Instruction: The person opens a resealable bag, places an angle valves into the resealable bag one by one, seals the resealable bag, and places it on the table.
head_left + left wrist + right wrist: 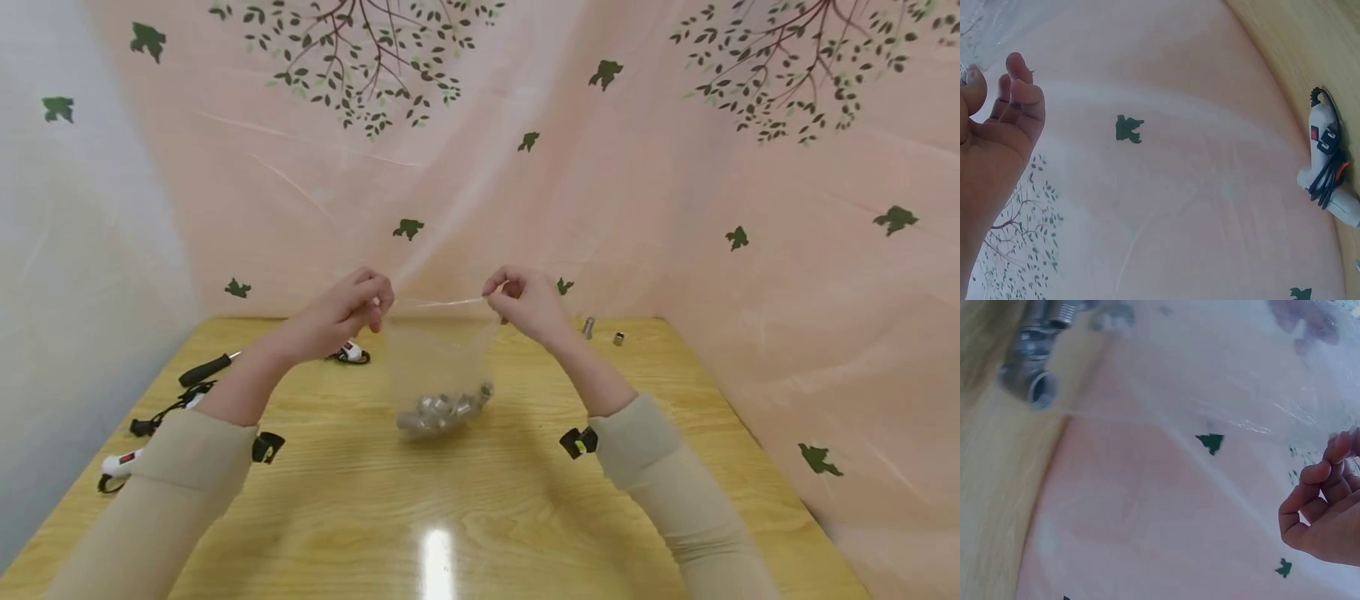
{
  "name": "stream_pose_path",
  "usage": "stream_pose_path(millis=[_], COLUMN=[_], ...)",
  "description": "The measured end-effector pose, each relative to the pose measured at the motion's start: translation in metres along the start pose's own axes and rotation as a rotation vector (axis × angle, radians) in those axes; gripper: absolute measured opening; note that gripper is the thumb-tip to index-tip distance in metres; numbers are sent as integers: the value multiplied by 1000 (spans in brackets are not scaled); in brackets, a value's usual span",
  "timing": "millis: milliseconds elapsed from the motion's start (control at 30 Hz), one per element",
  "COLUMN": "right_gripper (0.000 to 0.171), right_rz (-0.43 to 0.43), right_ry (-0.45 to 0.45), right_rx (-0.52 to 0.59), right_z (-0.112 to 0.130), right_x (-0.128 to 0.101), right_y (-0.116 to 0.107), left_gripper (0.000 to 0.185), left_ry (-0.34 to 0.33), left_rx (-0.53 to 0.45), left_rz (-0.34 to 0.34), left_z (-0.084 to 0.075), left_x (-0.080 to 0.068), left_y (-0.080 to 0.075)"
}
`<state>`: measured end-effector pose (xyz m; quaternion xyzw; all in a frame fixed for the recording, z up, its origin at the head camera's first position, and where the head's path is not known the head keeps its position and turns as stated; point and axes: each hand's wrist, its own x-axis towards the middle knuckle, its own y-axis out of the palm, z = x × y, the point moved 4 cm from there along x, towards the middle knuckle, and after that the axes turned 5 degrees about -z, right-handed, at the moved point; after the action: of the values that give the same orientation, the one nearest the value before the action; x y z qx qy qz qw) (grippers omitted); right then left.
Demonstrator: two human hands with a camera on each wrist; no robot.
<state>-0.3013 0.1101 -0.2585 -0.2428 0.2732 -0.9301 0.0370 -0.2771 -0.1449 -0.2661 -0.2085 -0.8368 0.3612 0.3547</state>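
A clear zip bag (442, 346) hangs upright above the table, with several shiny metal pipe fittings (442, 408) gathered at its bottom. My left hand (348, 308) pinches the bag's top left corner, and my right hand (531, 307) pinches the top right corner. The top edge is stretched between them. Seen from the left wrist, the hand (1004, 125) has thumb and fingers at the bag's edge at upper left. In the right wrist view, the fingertips of the right hand (1325, 506) grip the film, and a threaded fitting (1041, 387) shows through the bag.
On the wooden table's left side lie a black-handled screwdriver (206, 369) and white corded tools, one (122, 460) near the left edge and another (1321, 140) at the back. Two small metal pieces (588, 327) stand at the back right. A leaf-patterned cloth (480, 183) hangs behind.
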Motion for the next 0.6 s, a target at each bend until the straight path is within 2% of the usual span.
stream_pose_path(millis=[100,233,300,433,500,600], right_gripper=[12,14,14,14,14,17], right_rz=[5,1,-9,-41,-51,-60], right_ry=[91,173,206,252,262,274], right_rx=[26,41,49,76,91,112], right_z=[-1,-10,-17,-29,-33,-38], right_x=[-1,-4,-5,-8,-10,-12], right_y=[-8,-13,-14,-15,-17,-19], left_gripper=[20,15,14,20,30,44], left_ry=[-37,-55,-62,-120,-185,-318], left_rx=[5,-15,-40,-196,-271,-305], left_rz=[37,16,-35,-202,-277,-371], left_z=[10,18,19,13,9,4], left_x=[11,19,21,16,11,2], left_y=[6,19,25,35,43,59])
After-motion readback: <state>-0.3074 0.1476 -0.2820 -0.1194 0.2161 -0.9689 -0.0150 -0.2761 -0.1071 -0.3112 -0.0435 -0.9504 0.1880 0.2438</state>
